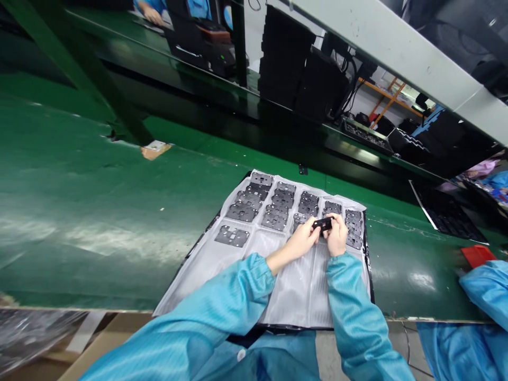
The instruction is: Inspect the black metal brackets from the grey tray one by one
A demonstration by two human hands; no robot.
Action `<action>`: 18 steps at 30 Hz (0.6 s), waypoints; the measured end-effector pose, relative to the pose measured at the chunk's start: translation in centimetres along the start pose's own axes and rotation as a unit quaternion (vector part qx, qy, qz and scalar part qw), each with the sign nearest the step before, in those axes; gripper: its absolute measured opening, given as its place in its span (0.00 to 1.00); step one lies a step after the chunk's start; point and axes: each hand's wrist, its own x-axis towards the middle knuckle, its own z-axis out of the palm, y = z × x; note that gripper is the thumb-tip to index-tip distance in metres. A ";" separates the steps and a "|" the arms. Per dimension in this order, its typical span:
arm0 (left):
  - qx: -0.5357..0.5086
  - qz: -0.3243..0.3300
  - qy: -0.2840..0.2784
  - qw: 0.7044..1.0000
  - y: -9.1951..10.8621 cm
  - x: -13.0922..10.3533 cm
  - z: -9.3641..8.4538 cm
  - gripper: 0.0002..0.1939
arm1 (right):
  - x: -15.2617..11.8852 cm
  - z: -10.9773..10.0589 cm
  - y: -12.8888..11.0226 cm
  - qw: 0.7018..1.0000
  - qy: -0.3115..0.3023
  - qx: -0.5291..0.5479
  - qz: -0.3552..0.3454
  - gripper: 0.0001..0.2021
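Note:
A small black part (pixel 323 224) is held between both hands above the right half of a tray (pixel 286 275) lined with whitish translucent sheet. My left hand (pixel 302 238) grips its left end, fingers closed. At its right end, my right hand (pixel 337 236) pinches it, thumb and fingers together. Rows of flat dark plates with cutouts lie in the tray's upper columns, some overlapping. One plate (pixel 232 236) lies by itself lower in the left column. Parts of the plates under my hands are hidden.
The tray rests on a green bench (pixel 99 211). A small black piece (pixel 303 169) lies behind it. A green post (pixel 107 95) rises at left. At right are a black sheet (pixel 444 211), a red container (pixel 477 255) and another person's blue sleeve (pixel 488 288). A person's hand (pixel 153 15) shows top left.

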 end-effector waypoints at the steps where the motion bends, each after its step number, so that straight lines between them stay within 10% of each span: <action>1: 0.002 0.000 0.000 1.000 0.0 0.0 0.0 0.06 | 0.0 0.0 0.0 1.000 0.004 0.009 -0.004 0.14; 18: 0.001 -0.007 0.025 1.000 0.5 0.1 0.0 0.07 | 0.5 -0.3 0.3 0.998 0.039 0.052 -0.016 0.14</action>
